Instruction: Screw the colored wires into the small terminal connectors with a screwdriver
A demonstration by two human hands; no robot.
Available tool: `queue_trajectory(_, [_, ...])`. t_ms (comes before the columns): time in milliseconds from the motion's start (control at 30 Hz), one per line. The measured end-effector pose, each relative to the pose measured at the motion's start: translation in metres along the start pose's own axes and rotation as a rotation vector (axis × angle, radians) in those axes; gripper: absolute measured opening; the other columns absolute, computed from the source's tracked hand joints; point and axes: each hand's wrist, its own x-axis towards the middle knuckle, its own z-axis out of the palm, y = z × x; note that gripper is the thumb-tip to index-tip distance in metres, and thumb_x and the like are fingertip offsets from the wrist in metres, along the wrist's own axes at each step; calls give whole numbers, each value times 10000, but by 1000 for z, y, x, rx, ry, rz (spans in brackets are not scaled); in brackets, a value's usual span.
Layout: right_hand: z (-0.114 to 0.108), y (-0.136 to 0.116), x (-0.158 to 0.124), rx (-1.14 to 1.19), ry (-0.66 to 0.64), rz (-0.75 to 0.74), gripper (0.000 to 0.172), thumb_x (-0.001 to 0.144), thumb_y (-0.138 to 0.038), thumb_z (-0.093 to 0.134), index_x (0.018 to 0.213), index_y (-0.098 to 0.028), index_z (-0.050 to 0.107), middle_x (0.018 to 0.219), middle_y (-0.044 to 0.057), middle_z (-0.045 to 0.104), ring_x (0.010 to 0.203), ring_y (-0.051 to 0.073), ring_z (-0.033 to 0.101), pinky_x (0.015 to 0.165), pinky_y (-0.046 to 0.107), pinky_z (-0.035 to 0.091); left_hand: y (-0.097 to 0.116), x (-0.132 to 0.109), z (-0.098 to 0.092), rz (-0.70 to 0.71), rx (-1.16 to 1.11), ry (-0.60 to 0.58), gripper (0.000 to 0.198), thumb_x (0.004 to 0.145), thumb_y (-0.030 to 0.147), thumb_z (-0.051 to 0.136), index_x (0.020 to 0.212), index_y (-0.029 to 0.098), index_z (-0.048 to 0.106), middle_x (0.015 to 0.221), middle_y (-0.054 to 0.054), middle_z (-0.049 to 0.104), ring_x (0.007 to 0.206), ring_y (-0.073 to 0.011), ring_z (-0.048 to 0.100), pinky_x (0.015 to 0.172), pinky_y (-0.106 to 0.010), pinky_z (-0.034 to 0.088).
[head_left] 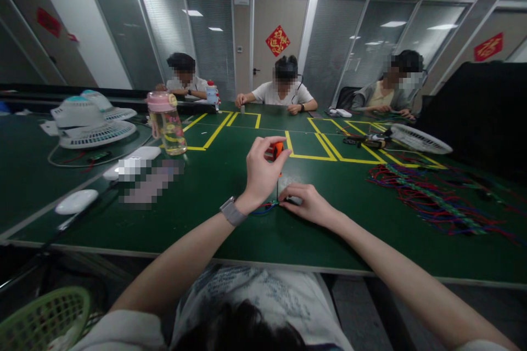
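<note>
My left hand (265, 170), with a watch on its wrist, is closed round the orange and black handle of a screwdriver (279, 149). The screwdriver stands upright, its thin shaft pointing down at a small green circuit board (275, 203) on the table. Red and blue wires trail from the board toward the left. Low on the table, my right hand (307, 203) pinches the right end of the board beside the screwdriver's tip. The tip's exact contact with the board is too small to make out.
Several wired circuit boards (444, 197) lie in a row at the right. A pink-lidded bottle (168, 123), white fan parts (88, 120) and a white device (132, 163) stand left. Yellow tape (313, 157) marks the green table (197, 230). Several people sit across. A green basket (45, 318) is below left.
</note>
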Motion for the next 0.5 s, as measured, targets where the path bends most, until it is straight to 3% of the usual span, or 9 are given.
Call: queue_trajectory(500, [2,1,0,-9,34,-71,173,887,-231,574,870,-197,743,873,82,733,825,190,671,769,322,537,-5,2,-1,-18,10,32,196,790,214,690,986,209,679,898,-23,594,772,-117,595,613,-199,505])
